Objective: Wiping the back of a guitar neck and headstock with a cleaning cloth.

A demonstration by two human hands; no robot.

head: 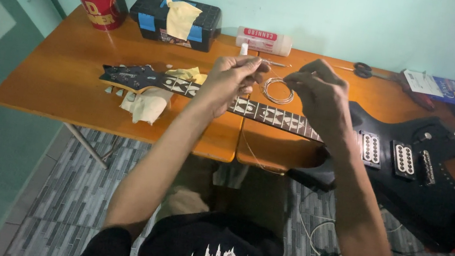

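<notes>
Both hands, left hand [234,77] and right hand [319,94], pinch a coiled string [278,90] between them above the bare-necked guitar [415,170] below; stringing looks barely begun.

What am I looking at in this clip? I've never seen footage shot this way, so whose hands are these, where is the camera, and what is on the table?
There is only one picture, taken by a camera worn on a person's head, looking down past their chest and arms. There is no machine: the two bare hands are the wearer's own.

The left hand and right hand are raised over the table, and between them they hold a thin coiled guitar string.

Beneath them a black electric guitar lies across the orange wooden table, headstock to the left, resting on a pale yellow cloth.

Along the far edge sit a red cup, a black case with another cloth on top, a white bottle lying down, and scissors.
</notes>
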